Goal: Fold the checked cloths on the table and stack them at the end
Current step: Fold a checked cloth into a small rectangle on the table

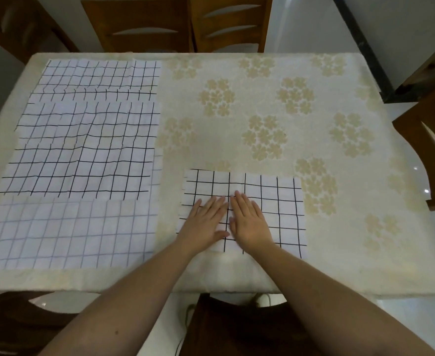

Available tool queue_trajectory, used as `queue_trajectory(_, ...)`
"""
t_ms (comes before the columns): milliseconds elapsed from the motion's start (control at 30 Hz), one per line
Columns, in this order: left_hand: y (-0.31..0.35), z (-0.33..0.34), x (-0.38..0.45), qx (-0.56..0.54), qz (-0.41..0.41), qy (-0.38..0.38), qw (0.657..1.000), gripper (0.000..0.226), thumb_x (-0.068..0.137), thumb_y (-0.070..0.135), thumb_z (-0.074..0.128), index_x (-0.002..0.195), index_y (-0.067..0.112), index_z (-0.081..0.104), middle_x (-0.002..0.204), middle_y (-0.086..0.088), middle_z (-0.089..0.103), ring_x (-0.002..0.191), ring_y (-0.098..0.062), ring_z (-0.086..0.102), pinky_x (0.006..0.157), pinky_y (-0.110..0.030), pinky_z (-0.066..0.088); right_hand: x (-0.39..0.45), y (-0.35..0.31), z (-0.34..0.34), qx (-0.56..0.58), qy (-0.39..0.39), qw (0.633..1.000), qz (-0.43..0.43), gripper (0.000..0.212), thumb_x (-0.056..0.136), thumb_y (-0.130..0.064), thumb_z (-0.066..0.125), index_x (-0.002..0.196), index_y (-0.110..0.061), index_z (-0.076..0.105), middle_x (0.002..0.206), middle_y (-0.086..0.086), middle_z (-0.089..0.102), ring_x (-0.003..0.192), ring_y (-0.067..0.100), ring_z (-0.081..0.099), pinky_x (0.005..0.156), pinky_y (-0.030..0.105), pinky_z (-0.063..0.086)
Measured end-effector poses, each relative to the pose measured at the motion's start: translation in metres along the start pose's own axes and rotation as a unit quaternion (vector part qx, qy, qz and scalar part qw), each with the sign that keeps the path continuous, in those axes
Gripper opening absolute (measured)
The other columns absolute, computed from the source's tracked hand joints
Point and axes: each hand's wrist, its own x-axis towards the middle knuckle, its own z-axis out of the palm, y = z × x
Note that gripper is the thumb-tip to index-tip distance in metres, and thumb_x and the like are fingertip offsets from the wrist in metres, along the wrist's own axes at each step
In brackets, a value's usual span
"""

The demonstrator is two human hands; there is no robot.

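**Both palms flat on folded cloth, long axis runs left-right**

Left hand [206,219] and right hand [249,219] lie side by side on the folded checked cloth [275,201], fingers [217,204] straight, flat, gripping nothing. The cloth sits at the near edge of the surface [262,104], directly under the hands and extending further right of them. Right hand is nearer the uncovered half. Unfolded cloths [83,145] lie spread well left of the folded cloth. Likely next: smooth outward or fold across the short axis.
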Motion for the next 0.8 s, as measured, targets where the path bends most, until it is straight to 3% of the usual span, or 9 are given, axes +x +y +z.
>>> queue_trajectory(133, -0.015, 0.013, -0.002, -0.023, -0.018, 0.002, 1.000, 0.090, 0.081, 0.084, 0.002, 0.155, 0.033, -0.004, 0.162, 0.010, -0.014, 0.149, -0.014, -0.013, 0.120, -0.046, -0.007, 0.011, 0.027, 0.000, -0.050, -0.023, 0.998, -0.016, 0.068, 0.098, -0.057, 0.009, 0.157, -0.023, 0.006, 0.163, 0.000, -0.003, 0.150, 0.018, -0.004, 0.122, 0.040, -0.002)
queue_trajectory(267, -0.024, 0.010, -0.007, -0.020, -0.051, -0.008, 0.998, 0.095, 0.076, 0.089, 0.012, 0.152, 0.039, -0.014, 0.160, 0.007, -0.025, 0.147, -0.017, -0.023, 0.117, -0.049, -0.012, 0.008, 0.065, -0.016, -0.082, -0.035, 0.994, 0.063, 0.068, 0.094, -0.064, -0.003, 0.153, -0.031, -0.018, 0.158, -0.004, -0.027, 0.147, 0.016, -0.023, 0.120, 0.041, -0.012)
queue_trajectory(500, -0.034, -0.014, -0.020, -0.057, -0.111, -0.053, 0.991, 0.110, 0.071, 0.091, 0.036, 0.149, 0.040, -0.022, 0.153, -0.001, -0.039, 0.143, -0.020, -0.033, 0.116, -0.054, -0.016, -0.022, 0.115, -0.038, -0.057, -0.009, 0.986, 0.154, 0.076, 0.093, -0.067, -0.001, 0.156, -0.025, -0.008, 0.163, -0.001, -0.014, 0.149, 0.015, -0.016, 0.121, 0.039, -0.010)
queue_trajectory(567, -0.029, -0.019, -0.023, -0.111, -0.155, -0.005, 0.982, 0.099, 0.081, 0.079, 0.044, 0.153, 0.038, -0.011, 0.159, 0.000, -0.029, 0.147, -0.018, -0.023, 0.116, -0.052, -0.013, -0.035, 0.105, -0.037, -0.023, 0.020, 0.988, 0.153, 0.074, 0.096, -0.064, 0.008, 0.157, -0.022, -0.001, 0.164, -0.001, -0.007, 0.151, 0.017, -0.009, 0.121, 0.039, -0.005)
queue_trajectory(633, -0.024, -0.020, -0.032, -0.141, -0.208, 0.081, 0.964, 0.073, 0.092, 0.055, 0.052, 0.154, 0.032, 0.019, 0.164, -0.005, 0.001, 0.150, -0.022, 0.003, 0.116, -0.049, 0.001, -0.053, 0.092, -0.026, -0.016, 0.035, 0.992, 0.121, 0.071, 0.099, -0.059, 0.016, 0.157, -0.020, 0.006, 0.164, -0.001, 0.001, 0.151, 0.017, -0.003, 0.122, 0.040, -0.001)
queue_trajectory(700, -0.022, -0.018, -0.046, -0.137, -0.249, 0.133, 0.950, 0.051, 0.093, 0.031, 0.058, 0.142, 0.027, 0.046, 0.155, -0.007, 0.031, 0.140, -0.025, 0.030, 0.110, -0.046, 0.016, -0.069, 0.074, -0.013, -0.004, 0.035, 0.995, 0.094, 0.067, 0.099, -0.054, 0.021, 0.157, -0.019, 0.015, 0.164, 0.000, 0.010, 0.151, 0.018, 0.004, 0.121, 0.040, 0.002)
queue_trajectory(800, -0.020, -0.007, -0.065, -0.158, -0.280, 0.150, 0.935, 0.039, 0.089, 0.020, 0.064, 0.127, 0.021, 0.060, 0.133, -0.008, 0.050, 0.119, -0.030, 0.049, 0.099, -0.045, 0.031, -0.086, 0.046, 0.002, 0.008, 0.006, 0.998, 0.060, 0.066, 0.099, -0.052, 0.024, 0.156, -0.018, 0.019, 0.163, -0.001, 0.009, 0.151, 0.019, 0.005, 0.122, 0.042, 0.005)
